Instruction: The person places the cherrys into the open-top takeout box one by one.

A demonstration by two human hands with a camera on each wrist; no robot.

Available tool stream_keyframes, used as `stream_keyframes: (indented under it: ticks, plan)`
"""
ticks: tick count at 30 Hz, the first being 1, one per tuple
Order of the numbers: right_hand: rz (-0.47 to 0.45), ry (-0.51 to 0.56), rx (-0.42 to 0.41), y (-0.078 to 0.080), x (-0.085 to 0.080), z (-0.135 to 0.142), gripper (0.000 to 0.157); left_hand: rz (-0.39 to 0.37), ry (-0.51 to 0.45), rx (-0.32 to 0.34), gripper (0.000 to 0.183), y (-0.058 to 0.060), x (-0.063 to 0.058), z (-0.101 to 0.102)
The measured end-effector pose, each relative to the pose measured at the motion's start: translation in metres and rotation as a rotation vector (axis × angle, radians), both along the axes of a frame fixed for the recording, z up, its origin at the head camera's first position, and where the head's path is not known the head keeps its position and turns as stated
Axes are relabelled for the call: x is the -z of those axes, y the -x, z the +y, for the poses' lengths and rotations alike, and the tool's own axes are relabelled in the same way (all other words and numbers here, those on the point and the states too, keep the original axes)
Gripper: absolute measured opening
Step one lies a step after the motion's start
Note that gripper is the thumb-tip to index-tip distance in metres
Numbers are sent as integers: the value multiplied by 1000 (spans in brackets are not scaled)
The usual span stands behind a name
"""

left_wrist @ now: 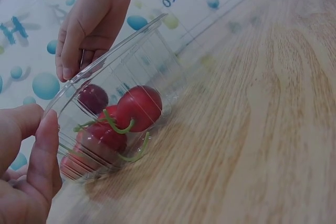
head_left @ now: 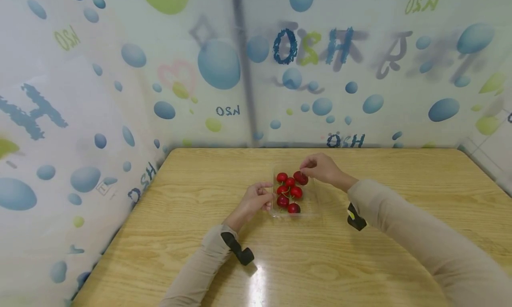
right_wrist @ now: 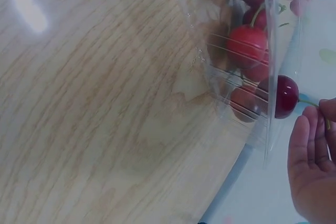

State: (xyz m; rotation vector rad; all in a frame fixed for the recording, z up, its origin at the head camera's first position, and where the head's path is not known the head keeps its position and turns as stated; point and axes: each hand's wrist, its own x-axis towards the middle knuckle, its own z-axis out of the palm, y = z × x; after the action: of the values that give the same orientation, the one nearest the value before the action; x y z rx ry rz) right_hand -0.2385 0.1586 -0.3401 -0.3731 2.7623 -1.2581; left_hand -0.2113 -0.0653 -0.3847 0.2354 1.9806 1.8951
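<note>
A clear plastic box (head_left: 311, 205) stands on the table with several red cherries (head_left: 296, 192) in it, some with green stems. My left hand (head_left: 256, 198) pinches the box's left rim between thumb and fingers, as the left wrist view (left_wrist: 31, 156) shows up close. At the far right corner of the box, my right hand (head_left: 322, 168) pinches the green stem of a dark red cherry (right_wrist: 286, 96). That cherry hangs at the rim, partly above it in the right wrist view. Whether it touches the cherries below I cannot tell.
The wooden table (head_left: 192, 173) reaches a patterned curtain (head_left: 180, 76) at its back and left edges. A black strap with a small camera (head_left: 238, 249) is on the left wrist, and another black device (head_left: 355, 217) is at the right wrist.
</note>
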Motion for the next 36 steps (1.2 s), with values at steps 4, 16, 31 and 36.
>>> stream_keyframes:
  ticks: [4, 16, 31, 36]
  plan:
    - [3, -6, 5, 5, 1, -1, 14, -6, 0, 1, 44, 0, -1, 0]
    - [-2, 7, 52, 19, 3, -10, 15, -12, -2, 12, 44, 2, 2, 0]
    - [-69, 63, 128, 26, 3, -28, 17, -1, -7, 9, 44, 2, 3, 0]
    - [-88, 92, 140, 26, 2, -33, 18, -2, -5, 10, 43, 2, 2, 1]
